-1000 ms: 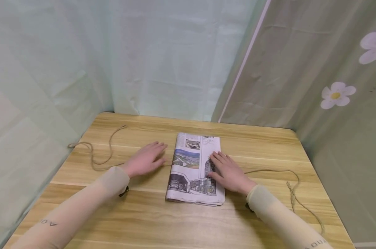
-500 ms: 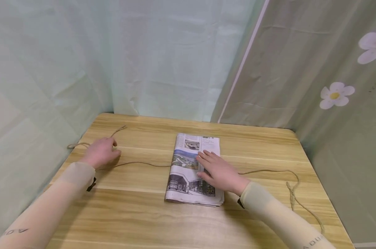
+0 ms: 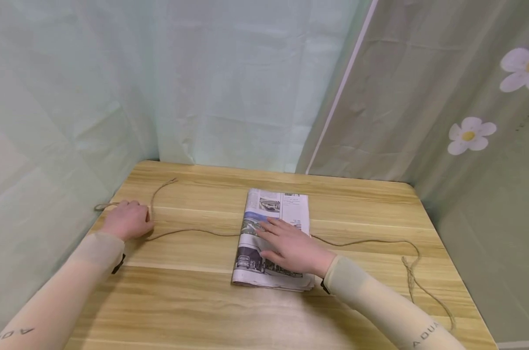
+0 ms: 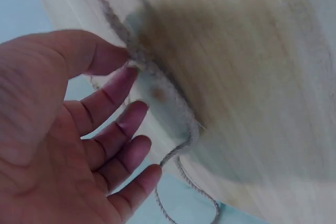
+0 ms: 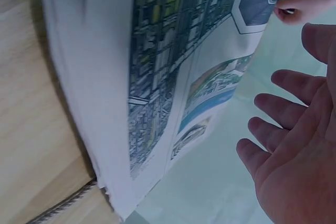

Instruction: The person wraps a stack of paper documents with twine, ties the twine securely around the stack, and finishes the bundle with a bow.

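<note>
The newspaper [image 3: 248, 243] is covering the middle stretch of the cord [image 3: 194, 230], its finest print showing too small to read! The right hand [image 3: 292, 248] is hiding part of the pictures; the left hand [image 3: 126, 219] is masking more cord from the head view. The upper flower [image 3: 526, 65] is running off the right edge, the table [image 3: 194, 301] dropping out below.

A: What's the surface?

B: A pale yellow-brown wood-grain table [image 3: 181, 306] with rounded far corners.

A: And on it?

B: A folded, upright-oblong printed paper newspaper [image 3: 250, 245], flat near the middle. A thin brown twisted-fibre string [image 4: 178, 103] runs across, passing beneath the newspaper.

A: Its ends?

B: Left, a loop pokes past the table's edge; right, it bends back to a frayed tip.
</note>
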Demonstrator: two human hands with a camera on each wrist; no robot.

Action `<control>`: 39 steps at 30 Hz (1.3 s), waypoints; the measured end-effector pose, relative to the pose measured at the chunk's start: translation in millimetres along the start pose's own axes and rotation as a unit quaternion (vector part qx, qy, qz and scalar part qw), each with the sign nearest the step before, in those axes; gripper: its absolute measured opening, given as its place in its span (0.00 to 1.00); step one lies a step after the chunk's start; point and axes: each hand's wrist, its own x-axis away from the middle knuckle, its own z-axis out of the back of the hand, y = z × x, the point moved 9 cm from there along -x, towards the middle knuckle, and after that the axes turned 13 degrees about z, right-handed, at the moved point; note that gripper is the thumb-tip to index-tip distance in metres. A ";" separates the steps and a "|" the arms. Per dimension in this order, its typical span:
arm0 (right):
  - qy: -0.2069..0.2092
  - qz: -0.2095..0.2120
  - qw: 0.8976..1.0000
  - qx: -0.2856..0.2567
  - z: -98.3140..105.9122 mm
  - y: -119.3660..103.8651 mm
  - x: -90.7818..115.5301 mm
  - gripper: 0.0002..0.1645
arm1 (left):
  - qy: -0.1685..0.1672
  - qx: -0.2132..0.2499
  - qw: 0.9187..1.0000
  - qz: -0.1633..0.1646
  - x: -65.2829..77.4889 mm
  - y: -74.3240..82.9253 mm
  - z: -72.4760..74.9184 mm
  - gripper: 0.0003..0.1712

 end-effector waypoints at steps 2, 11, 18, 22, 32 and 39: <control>0.003 -0.002 1.000 -0.005 -1.4 1.2 0.9 0.37 | 0.006 -0.001 1.000 -0.010 0.8 1.5 1.1 0.11; 0.031 -0.004 0.999 -0.027 -0.2 8.6 6.5 0.32 | -0.035 0.160 0.986 0.031 -7.3 9.3 4.9 0.11; 0.067 -0.052 0.995 -0.061 7.4 27.9 11.5 0.28 | -0.043 0.306 0.951 0.004 -13.2 54.7 31.1 0.19; 0.100 -0.092 0.988 -0.072 14.2 43.6 17.5 0.24 | -0.048 0.337 0.940 -0.026 -10.5 89.3 47.3 0.22; 0.250 -0.154 0.934 -0.203 47.4 68.4 17.1 0.18 | -0.010 0.358 0.926 -0.116 4.5 182.8 89.8 0.14; 0.281 -0.127 0.892 -0.332 55.6 62.1 -10.4 0.20 | -0.043 0.370 0.915 -0.155 12.5 230.8 92.7 0.11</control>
